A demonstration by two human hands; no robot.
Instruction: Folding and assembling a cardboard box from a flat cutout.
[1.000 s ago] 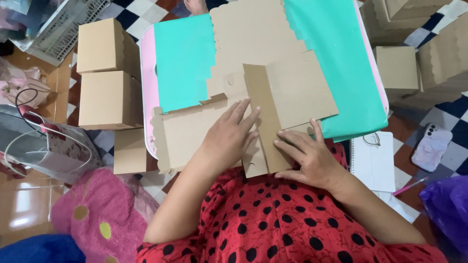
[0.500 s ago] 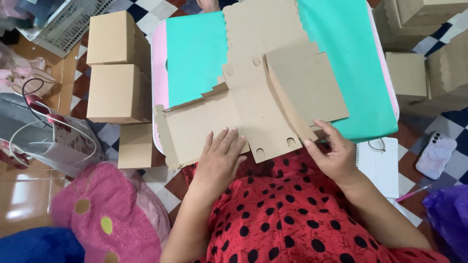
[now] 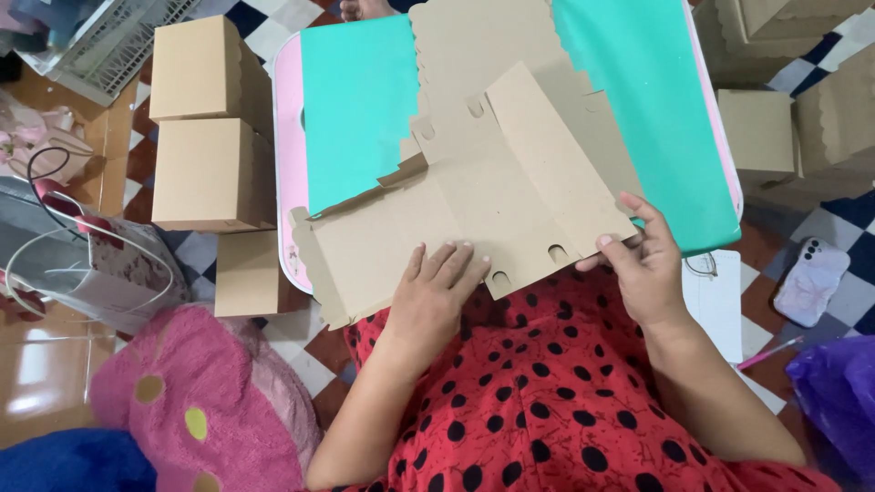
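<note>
At far left, a pale paper bag (image 3: 118,282) with looped cord handles on the floor; below it, a pink cushion (image 3: 200,410) with coloured dots; above, two folded cardboard boxes (image 3: 205,118) stacked edge to edge beside the table, a third smaller one (image 3: 248,273) just under them. Next, the small table (image 3: 355,118) with pink rim and turquoise top; across it, the flat cardboard blank (image 3: 492,200), unfolded, die-cut with scalloped edges and small slots, its near edge overhanging the table toward a lap in a red dress with black dots (image 3: 547,392). On the blank's lower left panel, the left hand (image 3: 433,296), fingers held close together and pressed flat on the card, palm down. Further right, the right hand (image 3: 643,264), pinching the blank's right corner between thumb and fingers, that corner lifted slightly off the turquoise top. Right of that hand, a white sheet (image 3: 715,301) on the chequered floor; beyond, a phone in a pale lilac case (image 3: 811,282); above, more plain cardboard boxes (image 3: 793,100) piled together; at bottom right corner, a purple plastic bag (image 3: 838,401).
</note>
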